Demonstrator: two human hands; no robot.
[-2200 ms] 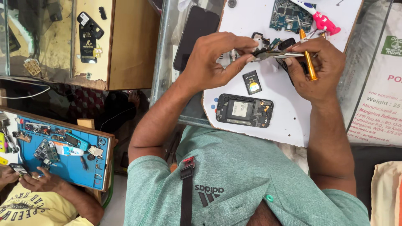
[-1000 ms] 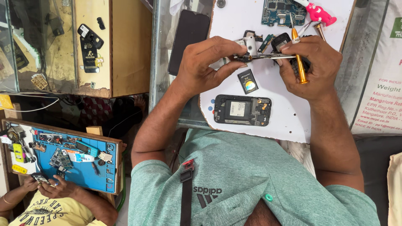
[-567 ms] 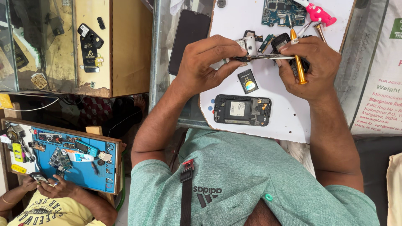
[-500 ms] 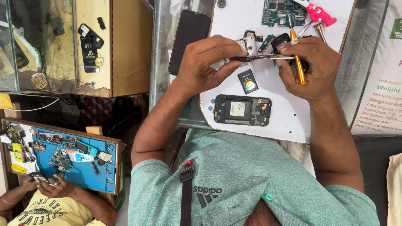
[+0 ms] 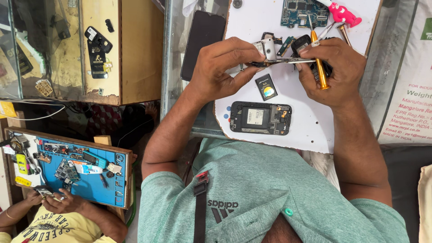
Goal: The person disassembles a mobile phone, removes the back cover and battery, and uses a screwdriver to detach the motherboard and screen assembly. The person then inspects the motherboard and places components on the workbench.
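Two hands of the wearer work over one white work board. The left hand grasps one thin phone frame at its left end, fingers curled over the top and thumb beneath; the frame is held edge-on above the board. The right hand pinches the frame's right end while also clamping one yellow-handled screwdriver against the palm, shaft pointing up. On the board lie one opened phone housing, one small battery just above it, one blue circuit board at the top edge, and one pink-handled tool, partly cut off. One dark phone rests on the glass counter, just left of the board. Bare board surface remains right of the housing and along the near edge. Small parts behind the hands are hidden. At lower left, another person's two hands sit at one blue repair mat; its small parts cannot be counted.
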